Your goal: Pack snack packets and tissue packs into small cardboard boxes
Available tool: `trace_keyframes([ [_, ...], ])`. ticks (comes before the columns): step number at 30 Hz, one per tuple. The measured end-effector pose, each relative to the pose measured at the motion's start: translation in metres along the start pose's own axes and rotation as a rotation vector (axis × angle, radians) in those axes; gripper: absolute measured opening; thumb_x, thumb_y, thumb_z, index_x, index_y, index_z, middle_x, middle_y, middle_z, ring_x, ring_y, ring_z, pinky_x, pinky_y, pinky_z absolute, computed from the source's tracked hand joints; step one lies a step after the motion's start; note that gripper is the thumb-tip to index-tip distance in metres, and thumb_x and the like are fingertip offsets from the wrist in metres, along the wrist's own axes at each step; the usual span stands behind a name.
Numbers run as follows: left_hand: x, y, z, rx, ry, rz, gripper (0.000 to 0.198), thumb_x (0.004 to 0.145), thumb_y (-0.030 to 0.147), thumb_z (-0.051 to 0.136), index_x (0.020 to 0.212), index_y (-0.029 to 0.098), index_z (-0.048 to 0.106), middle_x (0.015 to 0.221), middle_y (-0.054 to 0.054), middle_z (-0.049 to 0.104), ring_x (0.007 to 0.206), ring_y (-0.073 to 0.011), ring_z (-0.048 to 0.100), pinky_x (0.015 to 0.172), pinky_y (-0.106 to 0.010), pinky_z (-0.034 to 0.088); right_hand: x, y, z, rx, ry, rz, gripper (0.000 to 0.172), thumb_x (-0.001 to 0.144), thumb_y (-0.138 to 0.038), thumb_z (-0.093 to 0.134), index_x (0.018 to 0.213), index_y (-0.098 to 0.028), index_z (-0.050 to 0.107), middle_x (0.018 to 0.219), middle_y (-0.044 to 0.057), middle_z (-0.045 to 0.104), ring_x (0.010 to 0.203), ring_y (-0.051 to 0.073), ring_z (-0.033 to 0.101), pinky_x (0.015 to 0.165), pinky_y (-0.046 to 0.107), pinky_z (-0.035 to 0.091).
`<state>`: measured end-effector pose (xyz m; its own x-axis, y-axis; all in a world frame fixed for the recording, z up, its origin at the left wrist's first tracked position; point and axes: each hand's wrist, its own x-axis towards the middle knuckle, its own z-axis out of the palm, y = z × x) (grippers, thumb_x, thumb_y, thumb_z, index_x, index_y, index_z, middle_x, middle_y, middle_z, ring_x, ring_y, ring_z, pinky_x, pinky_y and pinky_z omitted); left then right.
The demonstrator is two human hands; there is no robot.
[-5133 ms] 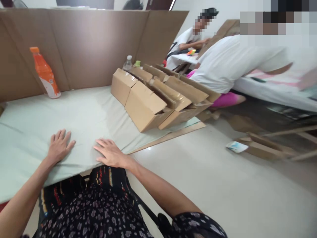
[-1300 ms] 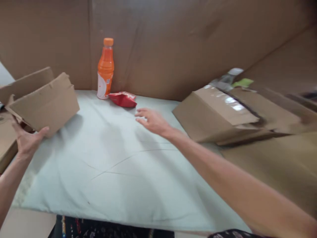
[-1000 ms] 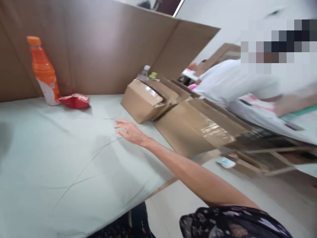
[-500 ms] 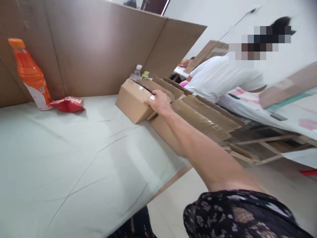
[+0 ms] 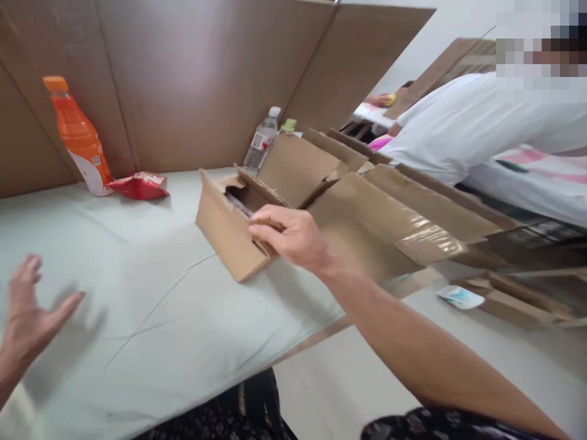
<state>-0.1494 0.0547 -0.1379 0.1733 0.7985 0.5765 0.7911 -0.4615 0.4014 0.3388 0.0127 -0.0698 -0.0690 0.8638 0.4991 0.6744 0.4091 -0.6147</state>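
Observation:
My right hand (image 5: pixel 291 235) grips the near end of a small brown cardboard box (image 5: pixel 229 235), thumb and fingers pinched on its edge. The box stands on the pale table cover (image 5: pixel 151 379), tilted, with its top partly open; what lies inside is mostly hidden. Over the table at the far left, my left hand (image 5: pixel 34 305) is empty, its fingers apart. Farther back, an orange drink bottle (image 5: pixel 82 137) with an orange cap stands beside a red snack packet (image 5: pixel 140 186).
Behind the box stand a clear water bottle (image 5: pixel 263 140) and something with a green cap (image 5: pixel 288 126). Larger open cardboard boxes (image 5: pixel 362 226) line the right edge. A tall cardboard panel (image 5: pixel 206 79) closes off the back. A person in white (image 5: pixel 468 122) is at the right.
My right hand has drawn the small box toward me, away from the larger boxes, and its open top now shows. My left hand has come into view at the left.

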Motion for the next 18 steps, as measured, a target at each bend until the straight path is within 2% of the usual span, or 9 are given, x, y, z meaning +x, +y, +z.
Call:
trace_keyframes([
  [2,-0.006,0.022,0.016,-0.081,-0.144,0.156,0.103,0.087,0.066,0.077,0.168,0.029,0.024,0.169,-0.022,0.033,0.152,-0.0484,0.042,0.116,-0.068,0.048,-0.022,-0.027,-0.006,0.112,-0.141,-0.157,0.015,0.095,-0.022,0.066,0.081,-0.023,0.072,0.080,0.002,0.075,0.074,0.016,0.069,0.073,0.028,0.055],
  [5,-0.005,0.056,0.035,-0.299,-0.380,0.266,0.124,0.079,0.072,0.083,0.171,0.034,0.008,0.177,-0.022,0.018,0.160,-0.0508,0.028,0.125,-0.073,0.032,-0.044,-0.054,-0.020,0.294,-0.386,-0.289,0.015,0.100,-0.021,0.067,0.087,-0.021,0.074,0.083,0.004,0.076,0.081,0.015,0.071,0.079,0.028,0.057],
  [6,-0.003,0.065,0.040,-0.398,-0.444,0.289,0.130,0.076,0.074,0.084,0.171,0.037,0.004,0.179,-0.020,0.013,0.162,-0.0515,0.023,0.127,-0.075,0.026,-0.048,-0.059,-0.025,0.365,-0.480,-0.293,0.017,0.103,-0.027,0.066,0.091,-0.021,0.075,0.084,0.004,0.076,0.082,0.015,0.072,0.080,0.028,0.057],
  [8,0.000,0.077,0.048,-0.601,-0.549,0.265,0.132,0.075,0.077,0.082,0.171,0.041,0.000,0.181,-0.016,0.008,0.164,-0.0502,0.018,0.130,-0.073,0.019,-0.051,-0.063,-0.030,0.497,-0.626,-0.238,0.033,0.109,-0.042,0.055,0.096,-0.019,0.076,0.087,0.006,0.077,0.084,0.016,0.073,0.080,0.028,0.059],
  [10,0.000,0.084,0.053,-0.746,-0.613,0.177,0.131,0.076,0.075,0.084,0.171,0.041,0.001,0.182,-0.013,0.011,0.164,-0.0491,0.019,0.132,-0.069,0.018,-0.046,-0.064,-0.031,0.547,-0.662,-0.110,0.049,0.113,-0.048,0.040,0.099,-0.019,0.077,0.092,0.007,0.079,0.081,0.015,0.073,0.076,0.028,0.059],
  [12,-0.002,0.088,0.057,-0.812,-0.624,0.119,0.136,0.069,0.069,0.092,0.172,0.038,0.009,0.181,-0.012,0.014,0.163,-0.0507,0.018,0.133,-0.068,0.018,-0.035,-0.064,-0.028,0.453,-0.642,-0.041,0.044,0.113,-0.045,0.043,0.105,-0.019,0.078,0.106,0.009,0.080,0.087,0.016,0.075,0.079,0.029,0.060],
  [14,-0.007,0.091,0.060,-0.827,-0.600,0.138,0.140,0.061,0.063,0.099,0.171,0.036,0.017,0.181,-0.012,0.016,0.163,-0.0523,0.016,0.134,-0.068,0.016,-0.022,-0.066,-0.023,0.246,-0.658,-0.086,0.029,0.106,-0.040,0.058,0.118,-0.021,0.077,0.126,0.010,0.077,0.107,0.021,0.074,0.093,0.034,0.060],
  [16,-0.015,0.092,0.060,-0.812,-0.585,0.156,0.134,0.066,0.058,0.098,0.171,0.036,0.018,0.181,-0.011,0.017,0.163,-0.0511,0.018,0.134,-0.068,0.014,-0.011,-0.072,-0.015,0.001,-0.734,-0.189,0.038,0.098,-0.035,0.069,0.133,-0.022,0.071,0.140,0.010,0.071,0.127,0.027,0.066,0.107,0.042,0.054],
  [18,-0.024,0.093,0.059,-0.782,-0.570,0.150,0.128,0.073,0.054,0.095,0.171,0.038,0.015,0.181,-0.009,0.019,0.163,-0.0490,0.021,0.135,-0.067,0.016,-0.006,-0.083,-0.004,-0.237,-0.814,-0.259,0.048,0.092,-0.034,0.075,0.137,-0.018,0.068,0.136,0.014,0.072,0.126,0.032,0.065,0.105,0.045,0.053],
])
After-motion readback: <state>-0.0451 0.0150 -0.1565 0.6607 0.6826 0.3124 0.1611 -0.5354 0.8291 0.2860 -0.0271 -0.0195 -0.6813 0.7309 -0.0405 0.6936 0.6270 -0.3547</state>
